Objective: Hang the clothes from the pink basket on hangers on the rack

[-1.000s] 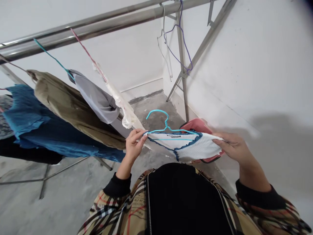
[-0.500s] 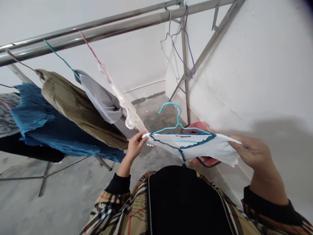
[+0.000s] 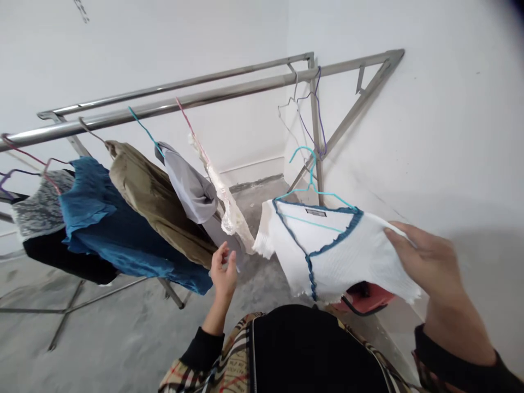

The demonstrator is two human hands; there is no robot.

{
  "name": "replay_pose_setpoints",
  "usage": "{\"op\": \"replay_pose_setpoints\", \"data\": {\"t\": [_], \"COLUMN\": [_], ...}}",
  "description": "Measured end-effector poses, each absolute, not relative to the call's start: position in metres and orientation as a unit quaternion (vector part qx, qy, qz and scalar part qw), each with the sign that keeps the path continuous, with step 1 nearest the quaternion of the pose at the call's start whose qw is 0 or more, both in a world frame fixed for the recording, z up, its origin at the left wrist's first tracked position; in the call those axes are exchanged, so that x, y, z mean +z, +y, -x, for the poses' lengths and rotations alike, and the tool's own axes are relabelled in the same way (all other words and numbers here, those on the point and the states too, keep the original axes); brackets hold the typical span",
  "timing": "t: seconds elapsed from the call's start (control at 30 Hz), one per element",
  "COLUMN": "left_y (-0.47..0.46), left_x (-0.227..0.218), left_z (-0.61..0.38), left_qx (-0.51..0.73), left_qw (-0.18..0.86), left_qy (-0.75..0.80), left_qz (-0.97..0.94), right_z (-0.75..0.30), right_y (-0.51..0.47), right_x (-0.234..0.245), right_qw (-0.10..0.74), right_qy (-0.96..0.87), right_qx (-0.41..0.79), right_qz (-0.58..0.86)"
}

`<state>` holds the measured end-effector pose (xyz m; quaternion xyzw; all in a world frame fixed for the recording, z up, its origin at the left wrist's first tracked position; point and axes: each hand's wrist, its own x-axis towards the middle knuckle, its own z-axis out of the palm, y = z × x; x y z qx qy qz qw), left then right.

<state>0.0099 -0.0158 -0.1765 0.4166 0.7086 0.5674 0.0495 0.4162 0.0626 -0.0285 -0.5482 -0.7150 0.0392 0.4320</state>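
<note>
A white short-sleeved top with blue trim at the neck and front is draped on a turquoise hanger, whose hook points up, off the rail. My right hand pinches the top at its right shoulder and sleeve. My left hand is off the fabric, to the left of the top's left sleeve, with its fingers apart and a little curled and nothing in them. Close above that hand hangs a cream lace garment on a pink hanger.
A metal clothes rack spans the view. On it hang a grey garment, an olive garment, a blue garment and a black-and-white one. A purple hanger hangs near the corner. A red tub stands below the top.
My left hand has let go of the top's left sleeve and moved slightly down and left. The top now hangs more open, its front showing. The view has tilted up, showing more of the rack.
</note>
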Motion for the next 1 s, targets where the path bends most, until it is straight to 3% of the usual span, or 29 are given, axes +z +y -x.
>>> {"op": "replay_pose_setpoints", "data": {"t": [0.17, 0.33, 0.6, 0.7, 0.83, 1.0], "left_y": [-0.034, -0.047, -0.062, -0.062, -0.058, -0.047], "left_x": [-0.187, -0.187, -0.195, -0.200, -0.203, -0.210], "left_z": [-0.026, -0.049, -0.052, -0.050, -0.054, -0.066], "left_qx": [0.542, 0.521, 0.505, 0.501, 0.475, 0.415], "left_qw": [0.181, 0.236, 0.264, 0.275, 0.287, 0.330], "left_qy": [0.700, 0.695, 0.709, 0.714, 0.717, 0.706], "left_qz": [-0.429, -0.436, -0.415, -0.404, -0.421, -0.469], "right_z": [-0.334, -0.253, -0.159, -0.142, -0.144, -0.188], "right_y": [0.101, 0.156, 0.200, 0.201, 0.184, 0.139], "right_x": [-0.014, 0.014, 0.053, 0.047, 0.026, -0.063], "right_qw": [0.462, 0.471, 0.377, 0.334, 0.341, 0.339], "right_qy": [-0.731, -0.727, -0.784, -0.809, -0.823, -0.836], "right_qx": [-0.003, 0.013, 0.022, 0.054, 0.074, 0.108], "right_qz": [0.502, 0.500, 0.492, 0.480, 0.448, 0.418]}}
